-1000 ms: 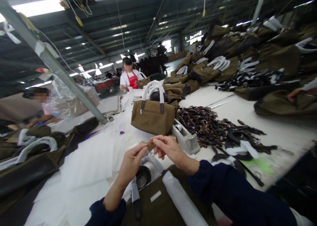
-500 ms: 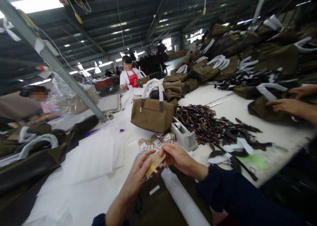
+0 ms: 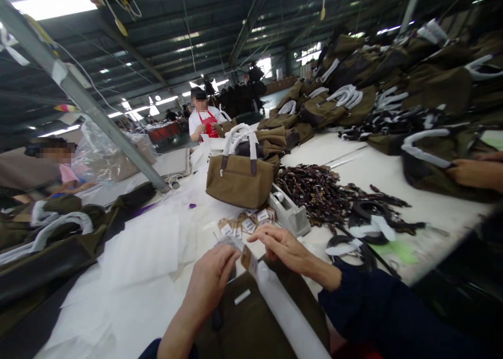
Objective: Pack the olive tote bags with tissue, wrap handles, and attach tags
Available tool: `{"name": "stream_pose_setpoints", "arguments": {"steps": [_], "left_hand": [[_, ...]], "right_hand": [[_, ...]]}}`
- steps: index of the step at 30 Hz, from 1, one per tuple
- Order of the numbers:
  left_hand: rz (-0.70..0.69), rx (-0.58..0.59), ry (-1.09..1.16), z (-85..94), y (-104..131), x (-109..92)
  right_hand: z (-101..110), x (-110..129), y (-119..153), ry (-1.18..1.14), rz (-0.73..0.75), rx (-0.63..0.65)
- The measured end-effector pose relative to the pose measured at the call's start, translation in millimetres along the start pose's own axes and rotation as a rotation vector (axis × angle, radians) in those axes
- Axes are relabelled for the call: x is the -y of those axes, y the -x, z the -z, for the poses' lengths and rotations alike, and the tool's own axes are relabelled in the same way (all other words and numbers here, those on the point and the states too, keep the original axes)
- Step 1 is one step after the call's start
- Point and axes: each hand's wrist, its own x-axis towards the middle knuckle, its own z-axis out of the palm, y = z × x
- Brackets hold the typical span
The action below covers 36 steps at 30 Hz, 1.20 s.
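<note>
An olive-brown bag (image 3: 261, 309) lies in front of me, with a handle wrapped in white (image 3: 283, 309) running over it. A small brown paper hang tag (image 3: 249, 259) stands at the handle's upper end. My left hand (image 3: 210, 275) is left of the tag, fingers bent and pressed together; whatever they grip is hidden. Over the tag's right side is my right hand (image 3: 286, 249), open, its index finger reaching left above the tag. A short white strip (image 3: 242, 296) rests on the bag. Several more hang tags (image 3: 247, 224) lie just beyond my hands.
A finished-looking bag (image 3: 240, 180) stands ahead beside a grey tape dispenser (image 3: 288, 212). Dark straps (image 3: 314, 191) are heaped to the right, with black coils (image 3: 348, 251) nearer. White sheets (image 3: 137, 254) cover the left. A co-worker's hand (image 3: 477, 174) touches another bag. Piled bags (image 3: 424, 91) fill the back right.
The tag, earlier between both my hands, now stands upright at the handle. My right hand's fingers have spread; my left hand has turned knuckles up. The co-worker's bag at right has shifted.
</note>
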Motion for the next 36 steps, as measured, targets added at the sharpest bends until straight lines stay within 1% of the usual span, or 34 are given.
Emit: {"name": "stream_pose_setpoints", "arguments": {"steps": [2, 4, 5, 8, 9, 11, 13, 17, 19, 20, 23, 24, 25, 26, 27, 28, 29, 30, 33, 36], "left_hand": [[-0.034, -0.003, -0.064, 2.9, 3.1, -4.0], [-0.051, 0.008, -0.037, 6.0, 5.4, -10.6], [-0.053, 0.008, -0.003, 8.0, 6.2, -13.9], [-0.039, 0.001, 0.087, 15.4, 8.1, -20.2], [-0.025, -0.004, 0.102, 18.2, 9.0, -20.2], [0.018, -0.021, 0.124, 23.6, 11.8, -17.6], [0.075, -0.049, 0.149, 27.9, 15.9, -13.4], [0.169, -0.075, 0.182, 31.6, 25.6, -7.9], [0.189, -0.088, 0.226, 31.6, 29.8, -4.6], [0.203, -0.117, 0.277, 30.9, 32.0, -1.5], [0.313, -0.293, 0.449, 24.9, 42.3, 13.6], [0.37, -0.346, 0.457, 21.0, 48.0, 19.4], [0.436, -0.372, 0.42, 16.3, 54.9, 24.6], [0.501, -0.362, 0.347, 10.7, 62.5, 28.7], [0.568, -0.314, 0.259, 4.6, 70.1, 31.5], [0.63, -0.226, 0.158, -2.0, 76.7, 33.2], [0.654, -0.136, 0.091, -8.6, 81.5, 34.2], [0.668, -0.12, 0.08, -15.0, 84.1, 35.2], [0.718, -0.165, 0.125, -30.3, 79.0, 42.2], [0.75, -0.231, 0.281, -38.1, 67.0, 53.9]], "right_hand": [[-3.3, 7.8, 1.8, -0.007, 0.028, -0.052], [-10.2, 16.0, 1.2, -0.041, 0.003, -0.062], [-14.6, 19.6, 0.0, -0.063, -0.016, -0.032], [-28.3, 24.5, -6.1, -0.186, -0.101, 0.165], [-32.2, 23.9, -8.2, -0.243, -0.133, 0.212], [-38.6, 19.6, -11.6, -0.321, -0.191, 0.237], [-43.3, 13.9, -13.5, -0.326, -0.242, 0.229], [-50.3, 9.0, -15.2, -0.243, -0.345, 0.323], [-52.9, 11.4, -16.7, -0.201, -0.367, 0.349], [-54.0, 12.9, -17.6, -0.191, -0.369, 0.352], [-57.2, 14.9, -19.2, -0.197, -0.371, 0.335], [-58.6, 14.2, -18.7, -0.203, -0.377, 0.324], [-60.2, 12.7, -17.6, -0.205, -0.386, 0.315], [-62.0, 10.7, -16.2, -0.201, -0.398, 0.308], [-63.9, 8.1, -14.8, -0.191, -0.409, 0.306], [-65.8, 5.0, -13.5, -0.173, -0.42, 0.312], [-67.7, 1.6, -12.8, -0.147, -0.435, 0.319], [-69.5, -2.1, -12.6, -0.119, -0.454, 0.334], [-73.2, -13.7, -14.2, -0.011, -0.488, 0.382], [-72.1, -26.1, -15.4, 0.08, -0.487, 0.417]]}}
